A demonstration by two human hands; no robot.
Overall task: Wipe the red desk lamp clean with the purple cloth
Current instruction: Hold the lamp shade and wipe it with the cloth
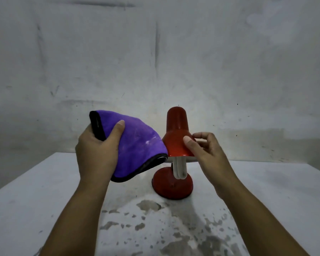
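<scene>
**A:** Where does the red desk lamp (pixel 175 143) stand?

**B:** On the white table (pixel 44 196), towards its far edge, close to the grey wall (pixel 155 52). Its round base (pixel 172 185) sits flat on the tabletop, and the shade (pixel 176 133) above it opens downward.

**A:** Anything inside the shade?

**B:** A white bulb (pixel 179 168). It hangs out below the shade's rim, in front of the base.

**A:** And the purple cloth (pixel 137 143)?

**B:** Just left of the lamp, lifted off the table. Its right edge reaches the left side of the shade; whether they truly touch, I cannot tell. It has a dark binding along its hem.

**A:** What has hold of it?

**B:** The left hand (pixel 97 148). The fingers are curled around the cloth's left end, with the thumb pressed over the purple face.

**A:** And the right hand (pixel 207 152)?

**B:** On the lamp's right side. The thumb lies on the front of the shade, the fingers curl around its right flank, so it grips the shade loosely.

**A:** The tabletop nearer than the lamp?

**B:** Blotchy, with grey patches where the white has worn off.
</scene>
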